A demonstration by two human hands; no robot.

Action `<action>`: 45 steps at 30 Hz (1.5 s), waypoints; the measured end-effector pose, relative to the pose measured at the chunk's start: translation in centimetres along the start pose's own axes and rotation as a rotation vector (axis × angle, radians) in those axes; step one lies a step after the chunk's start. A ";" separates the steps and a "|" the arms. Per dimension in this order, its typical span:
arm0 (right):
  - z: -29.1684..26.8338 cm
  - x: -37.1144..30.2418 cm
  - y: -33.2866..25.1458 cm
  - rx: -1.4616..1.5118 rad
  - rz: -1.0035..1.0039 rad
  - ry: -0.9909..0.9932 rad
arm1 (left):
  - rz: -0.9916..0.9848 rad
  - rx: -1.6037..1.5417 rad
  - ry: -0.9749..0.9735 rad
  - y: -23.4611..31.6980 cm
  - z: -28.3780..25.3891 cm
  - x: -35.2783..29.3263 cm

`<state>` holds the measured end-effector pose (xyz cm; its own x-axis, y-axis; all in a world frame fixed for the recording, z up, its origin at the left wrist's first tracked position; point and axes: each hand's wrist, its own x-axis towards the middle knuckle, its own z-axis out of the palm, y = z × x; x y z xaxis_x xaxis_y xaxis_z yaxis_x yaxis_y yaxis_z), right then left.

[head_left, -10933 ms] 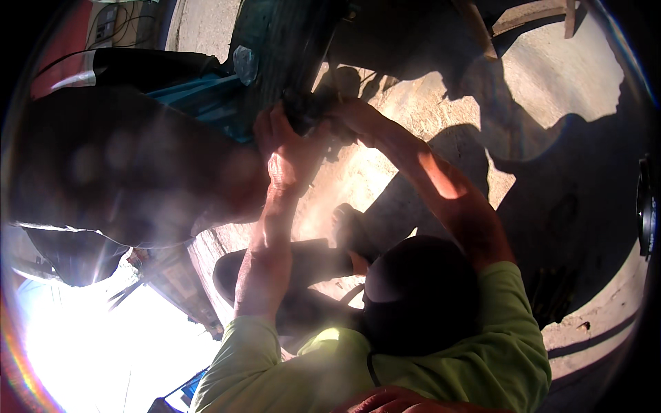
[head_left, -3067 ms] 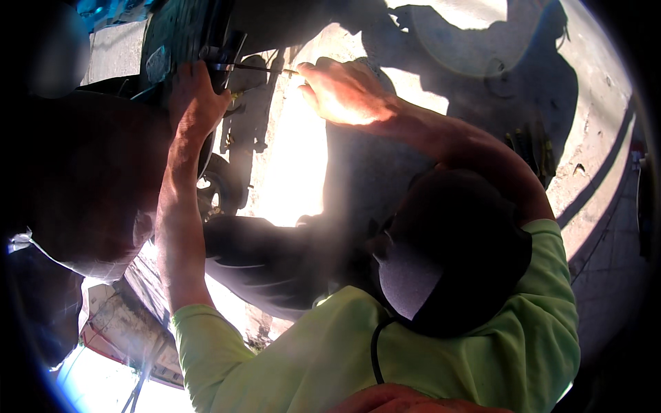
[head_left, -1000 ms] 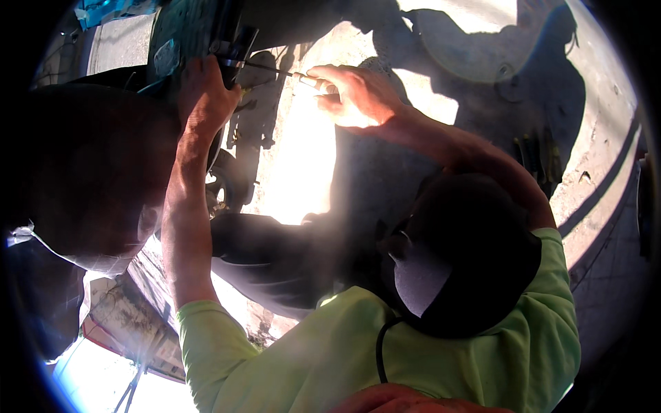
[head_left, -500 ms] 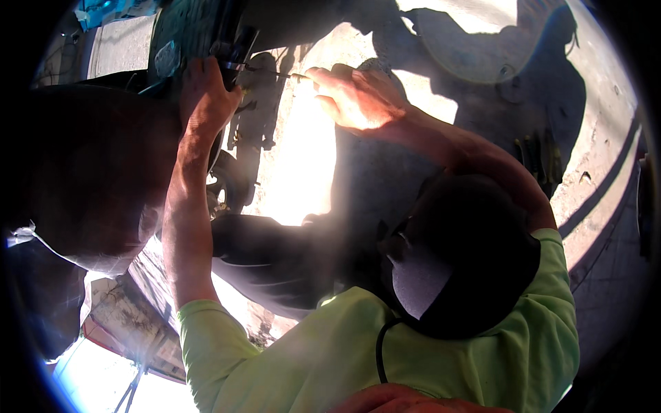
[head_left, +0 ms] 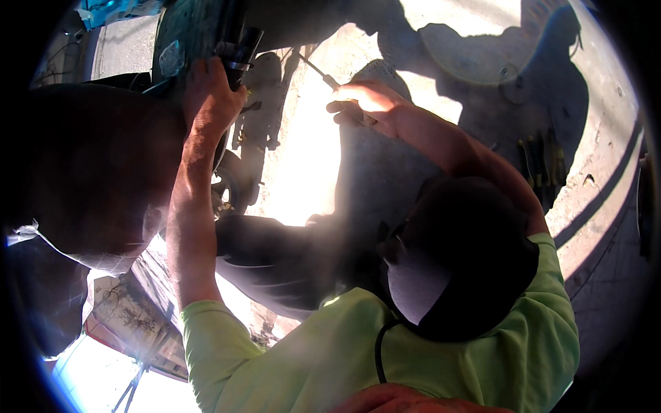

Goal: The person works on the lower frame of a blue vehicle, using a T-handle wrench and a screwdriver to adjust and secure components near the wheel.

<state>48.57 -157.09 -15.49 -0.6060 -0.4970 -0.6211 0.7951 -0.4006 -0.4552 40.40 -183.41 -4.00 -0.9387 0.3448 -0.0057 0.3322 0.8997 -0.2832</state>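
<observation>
My left hand [head_left: 212, 93] is closed around a black tube [head_left: 248, 47], with its thumb low on the near side. A shiny metal band [head_left: 239, 66] circles this tube just above the thumb. Farther right, over sunlit concrete, my right hand [head_left: 368, 104] grips what looks like a screwdriver [head_left: 318, 71]. Its thin shaft points up and left, its tip apart from the tube and band. Most of its handle is hidden in my fingers.
Several hand tools with yellow and dark handles [head_left: 541, 162] lie on the concrete at the right. A large dark rounded shape [head_left: 89, 172] fills the left side. My dark-trousered leg [head_left: 275, 265] and raised knee [head_left: 475, 255] stand below the hands. A wheel-like part [head_left: 231, 184] sits beside my left forearm.
My right hand has drawn back to the right and slightly down, taking the screwdriver's tip away from the metal band; the shaft is now tilted more steeply. My left hand keeps its grip.
</observation>
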 end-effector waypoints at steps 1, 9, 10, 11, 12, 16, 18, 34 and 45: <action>-0.2 0.4 -0.1 0.009 0.041 -0.008 | 0.021 -0.011 0.031 0.2 0.3 0.1; 6.0 8.5 -2.8 -0.027 0.024 -0.126 | 0.012 -0.031 0.037 -0.1 0.3 0.0; 6.7 9.5 -2.8 0.046 -0.039 -0.117 | -0.001 -0.047 0.006 0.3 0.3 0.1; 6.9 10.3 -2.9 0.077 -0.051 -0.109 | 0.032 -0.055 0.042 0.6 0.5 0.4; 7.8 10.8 -3.1 0.110 -0.058 -0.119 | 0.055 -0.050 0.073 0.3 0.6 0.2; 8.3 12.1 -3.6 0.039 -0.006 -0.200 | 0.078 -0.073 0.094 0.1 0.7 0.2; 8.5 12.0 -3.8 0.033 0.030 -0.235 | 0.074 -0.083 0.089 0.1 0.6 0.1; 9.5 12.7 -3.8 0.104 0.062 -0.249 | 0.029 -0.055 0.067 0.0 0.2 0.0; 3.7 9.8 1.0 0.031 0.151 -0.026 | 0.062 -0.051 0.091 0.4 0.7 -0.2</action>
<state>43.37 -165.22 -19.72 -0.4805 -0.5728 -0.6641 0.8763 -0.3433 -0.3380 40.62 -183.27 -4.75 -0.9048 0.4208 0.0660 0.3956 0.8877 -0.2357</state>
